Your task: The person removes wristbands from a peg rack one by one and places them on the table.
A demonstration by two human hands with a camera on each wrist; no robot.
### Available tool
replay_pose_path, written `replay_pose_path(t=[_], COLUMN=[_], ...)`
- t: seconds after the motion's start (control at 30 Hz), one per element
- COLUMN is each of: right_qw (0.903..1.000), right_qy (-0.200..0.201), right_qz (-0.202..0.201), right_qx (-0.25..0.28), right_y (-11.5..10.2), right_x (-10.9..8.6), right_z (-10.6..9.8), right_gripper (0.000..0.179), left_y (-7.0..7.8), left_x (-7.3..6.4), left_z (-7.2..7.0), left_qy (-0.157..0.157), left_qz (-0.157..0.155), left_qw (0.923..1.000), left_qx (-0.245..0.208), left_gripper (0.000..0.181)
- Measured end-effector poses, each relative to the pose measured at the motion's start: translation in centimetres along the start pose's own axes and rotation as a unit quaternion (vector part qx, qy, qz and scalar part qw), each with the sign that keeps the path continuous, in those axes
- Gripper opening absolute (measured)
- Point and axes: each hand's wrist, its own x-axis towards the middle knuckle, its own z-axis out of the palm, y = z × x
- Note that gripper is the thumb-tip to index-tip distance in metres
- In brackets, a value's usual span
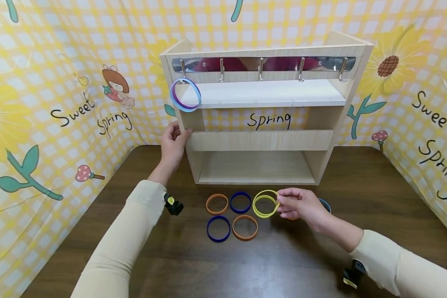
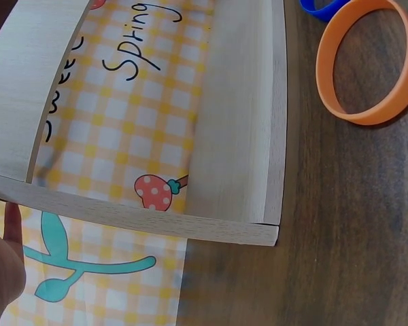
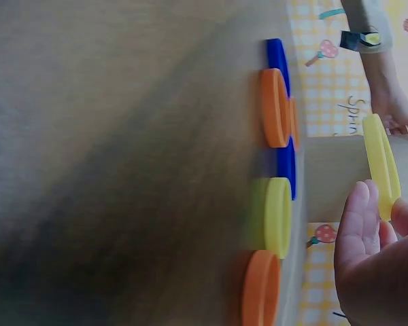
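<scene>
Pinching a yellow band point(image 1: 265, 191) by its edge, the right hand point(image 1: 301, 207) hovers in front of the wooden shelf point(image 1: 260, 140) in the head view. The band looks light and bendy, probably rubbery enough not to slip and hard to break; a gentle hold on the rim should do, since hard squeezing would likely turn the loop oval. The left hand point(image 1: 174, 142) grasps the left upright of the wooden shelf. Orange bands point(image 1: 245, 239) and dark blue bands point(image 1: 218, 240) lie before the wooden shelf on the brown, faintly shiny table point(image 1: 164, 265), while light blue and purple bands point(image 1: 186, 109) hang at its leftmost hook point(image 1: 183, 68). Checked yellow cloth point(image 1: 37, 99) rises behind the wooden shelf and to both sides. The left wrist view catches only some left fingers, beside the outer face of the wooden shelf. In the right wrist view, thumb and fingers hold the raised loop, with the wooden shelf beyond; another yellow band point(image 3: 277, 217) rests on the table.
</scene>
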Motion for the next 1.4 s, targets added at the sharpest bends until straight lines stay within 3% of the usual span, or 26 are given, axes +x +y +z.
replay_pose_path(t=[0.4,1.4], right_qw=[0.9997,0.9978], right_qy=[-0.005,-0.011], right_qz=[0.005,0.033], right_qx=[-0.022,-0.056], right_y=[2.0,4.3], right_x=[-1.0,-2.3], right_z=[-0.7,-1.1], right_gripper=[0.044,0.039], left_y=[0.1,0.2], left_x=[0.1,-0.1], left_z=[0.0,0.2], left_qy=[0.003,0.007], left_qz=[0.003,-0.001], left_qw=[1.0,1.0], left_qx=[0.002,-0.007], left_gripper=[0.038,0.032])
